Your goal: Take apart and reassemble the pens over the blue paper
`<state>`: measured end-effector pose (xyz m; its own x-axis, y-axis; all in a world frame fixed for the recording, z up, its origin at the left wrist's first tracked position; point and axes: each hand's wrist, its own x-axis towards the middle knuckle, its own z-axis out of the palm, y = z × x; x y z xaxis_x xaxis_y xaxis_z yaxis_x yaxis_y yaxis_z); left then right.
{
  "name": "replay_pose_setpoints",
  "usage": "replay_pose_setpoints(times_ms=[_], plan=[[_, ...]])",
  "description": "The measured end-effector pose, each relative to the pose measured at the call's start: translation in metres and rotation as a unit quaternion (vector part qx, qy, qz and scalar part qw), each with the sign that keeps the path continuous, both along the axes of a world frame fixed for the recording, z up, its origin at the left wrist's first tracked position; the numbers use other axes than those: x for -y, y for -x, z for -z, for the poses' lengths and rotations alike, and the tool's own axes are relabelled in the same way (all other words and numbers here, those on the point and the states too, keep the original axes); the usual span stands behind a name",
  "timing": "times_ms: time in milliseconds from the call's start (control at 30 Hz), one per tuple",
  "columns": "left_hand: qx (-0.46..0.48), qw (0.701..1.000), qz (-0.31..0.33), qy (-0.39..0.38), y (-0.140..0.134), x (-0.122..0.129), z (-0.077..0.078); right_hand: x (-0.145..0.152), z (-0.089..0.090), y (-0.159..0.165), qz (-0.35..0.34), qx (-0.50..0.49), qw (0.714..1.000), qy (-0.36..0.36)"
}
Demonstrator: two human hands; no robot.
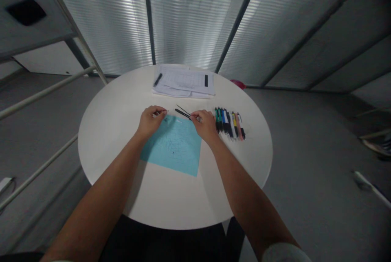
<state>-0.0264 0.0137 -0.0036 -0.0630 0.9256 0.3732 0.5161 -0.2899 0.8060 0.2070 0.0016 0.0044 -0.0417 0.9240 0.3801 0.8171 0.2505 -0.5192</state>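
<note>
Over the top edge of a light blue sheet (pixel 171 144), my left hand (pixel 150 121) pinches something small and pale that I cannot make out. My right hand (pixel 205 124) is closed at the sheet's upper right corner, with a thin dark pen refill (pixel 182 110) sticking out from its fingertips toward the upper left. Just below the refill lies a black pen barrel (pixel 181 112), its right end close to the right fingers. Small dark and pale bits lie along the top of the sheet, which bears fine dark marks.
Several pens (pixel 229 123) in green, blue, black, yellow and pink lie in a row right of my right hand. Printed papers (pixel 186 81) with a black pen (pixel 157 79) on them lie at the back of the round white table (pixel 106 132). A metal frame (pixel 55 85) stands at the left.
</note>
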Motion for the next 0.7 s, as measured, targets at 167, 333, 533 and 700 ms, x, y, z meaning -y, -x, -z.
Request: replay_pose_setpoints(times_ms=[167, 333, 533, 700], plan=[[-0.154, 0.987, 0.033, -0.030, -0.001, 0.004, 0.004, 0.000, 0.002, 0.001, -0.011, 0.012, 1.000, 0.006], [-0.222, 0.974, 0.033, -0.015, -0.003, 0.008, 0.005, 0.003, 0.003, 0.004, -0.048, 0.033, 0.998, 0.016], [-0.075, 0.996, 0.002, -0.046, 0.002, -0.001, 0.007, 0.000, 0.004, 0.001, -0.032, 0.002, 0.999, 0.005], [0.062, 0.996, -0.065, -0.025, 0.008, -0.008, 0.012, -0.007, 0.008, -0.005, 0.030, -0.038, 0.998, -0.025]])
